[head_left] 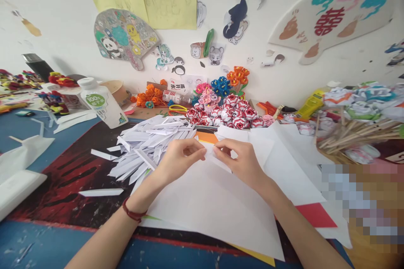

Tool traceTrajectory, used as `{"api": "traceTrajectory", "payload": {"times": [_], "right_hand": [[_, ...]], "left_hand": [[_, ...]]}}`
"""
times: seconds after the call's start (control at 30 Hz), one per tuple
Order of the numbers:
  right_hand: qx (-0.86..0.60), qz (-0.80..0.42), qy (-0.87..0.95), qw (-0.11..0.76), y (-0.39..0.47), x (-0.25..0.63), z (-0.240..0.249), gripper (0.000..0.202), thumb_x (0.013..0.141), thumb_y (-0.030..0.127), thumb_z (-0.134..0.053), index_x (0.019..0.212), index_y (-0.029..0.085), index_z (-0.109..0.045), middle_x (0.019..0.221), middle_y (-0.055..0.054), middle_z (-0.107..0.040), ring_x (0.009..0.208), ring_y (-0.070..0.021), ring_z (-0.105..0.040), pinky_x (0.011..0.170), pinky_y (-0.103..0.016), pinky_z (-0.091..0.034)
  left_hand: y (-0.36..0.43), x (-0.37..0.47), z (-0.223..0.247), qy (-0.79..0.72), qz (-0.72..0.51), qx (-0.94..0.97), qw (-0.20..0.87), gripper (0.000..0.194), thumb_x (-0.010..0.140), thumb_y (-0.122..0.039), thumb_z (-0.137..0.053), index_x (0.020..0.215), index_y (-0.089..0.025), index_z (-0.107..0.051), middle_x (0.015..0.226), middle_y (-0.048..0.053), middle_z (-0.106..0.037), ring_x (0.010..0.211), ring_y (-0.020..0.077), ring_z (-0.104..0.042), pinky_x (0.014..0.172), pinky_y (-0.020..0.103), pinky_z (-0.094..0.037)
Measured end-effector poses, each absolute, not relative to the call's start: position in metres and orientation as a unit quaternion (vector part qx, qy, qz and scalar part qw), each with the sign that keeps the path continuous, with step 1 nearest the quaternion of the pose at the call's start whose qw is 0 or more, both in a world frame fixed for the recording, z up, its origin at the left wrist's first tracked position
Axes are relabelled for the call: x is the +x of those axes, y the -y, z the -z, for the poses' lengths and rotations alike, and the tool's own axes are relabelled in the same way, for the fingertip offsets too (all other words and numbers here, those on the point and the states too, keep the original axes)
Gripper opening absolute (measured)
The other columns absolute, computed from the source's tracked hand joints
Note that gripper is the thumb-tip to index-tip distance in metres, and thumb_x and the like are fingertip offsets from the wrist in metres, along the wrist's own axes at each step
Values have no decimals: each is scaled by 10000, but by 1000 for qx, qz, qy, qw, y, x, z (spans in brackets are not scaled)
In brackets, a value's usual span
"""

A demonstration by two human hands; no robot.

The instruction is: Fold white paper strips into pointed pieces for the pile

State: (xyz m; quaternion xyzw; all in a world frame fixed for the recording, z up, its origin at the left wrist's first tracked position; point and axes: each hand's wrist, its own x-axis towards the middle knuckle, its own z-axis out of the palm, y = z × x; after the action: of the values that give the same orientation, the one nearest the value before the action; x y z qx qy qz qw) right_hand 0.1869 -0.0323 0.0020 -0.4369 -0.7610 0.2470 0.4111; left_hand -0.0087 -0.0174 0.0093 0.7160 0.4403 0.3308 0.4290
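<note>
Both hands are raised over a large white sheet (pixel 214 206), thumbs and forefingers pinched and facing each other. A small piece of white paper (pixel 210 155) spans the gap between them, hard to tell apart from the sheets behind. My left hand (pixel 181 157) pinches its left end, beside a heap of folded white paper strips (pixel 154 138). On the other side my right hand (pixel 240 159) pinches the right end. A red cord circles the left wrist.
A white bottle (pixel 102 103) stands behind the strips at the left. Red-and-white paper flowers (pixel 233 111) line the back. More white sheets (pixel 293 164) and wooden sticks (pixel 356 134) lie at the right; a white case (pixel 19 189) sits far left.
</note>
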Motion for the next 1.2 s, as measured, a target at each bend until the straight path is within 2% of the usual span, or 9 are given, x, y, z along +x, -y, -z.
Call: {"api": "traceTrajectory", "payload": {"times": [0.23, 0.4, 0.63, 0.93, 1.2], "right_hand": [[-436, -296, 751, 397, 33, 186, -2, 145, 867, 279, -569, 807, 186, -663, 729, -7, -645, 578, -113, -489, 544, -239, -397], [-440, -343, 734, 387, 33, 187, -4, 187, 882, 302, -543, 822, 179, -670, 722, -16, -632, 645, -132, -527, 557, -242, -396], [-443, -404, 710, 370, 30, 187, 2, 213, 863, 350, -560, 862, 175, -682, 820, -27, -660, 699, -143, -560, 623, -255, -428], [-426, -483, 687, 336, 29, 193, -3, 233, 840, 361, -590, 841, 154, -698, 764, -20, -649, 683, -142, -560, 589, -234, -415], [-454, -403, 702, 372, 29, 192, -2, 208, 833, 348, -603, 877, 171, -703, 822, -27, -684, 703, -151, -580, 630, -248, -441]], "left_hand": [[19, -9, -9, -439, -343, 734, 388, 242, 839, -359, -589, 768, -143, -670, 684, 20, -670, 637, 111, -590, 605, 205, -439], [19, -8, -9, -436, -326, 743, 390, 261, 870, -360, -542, 787, -150, -675, 738, 27, -688, 676, 120, -604, 632, 213, -451], [20, -6, -9, -435, -341, 734, 395, 214, 844, -327, -582, 792, -137, -667, 758, 42, -689, 698, 133, -609, 646, 227, -453], [21, -5, -9, -437, -337, 730, 404, 190, 832, -300, -593, 779, -138, -677, 738, 35, -696, 683, 131, -613, 636, 226, -447], [19, -6, -9, -451, -346, 728, 383, 191, 828, -311, -590, 784, -141, -665, 727, 31, -681, 664, 124, -599, 617, 218, -439]]}}
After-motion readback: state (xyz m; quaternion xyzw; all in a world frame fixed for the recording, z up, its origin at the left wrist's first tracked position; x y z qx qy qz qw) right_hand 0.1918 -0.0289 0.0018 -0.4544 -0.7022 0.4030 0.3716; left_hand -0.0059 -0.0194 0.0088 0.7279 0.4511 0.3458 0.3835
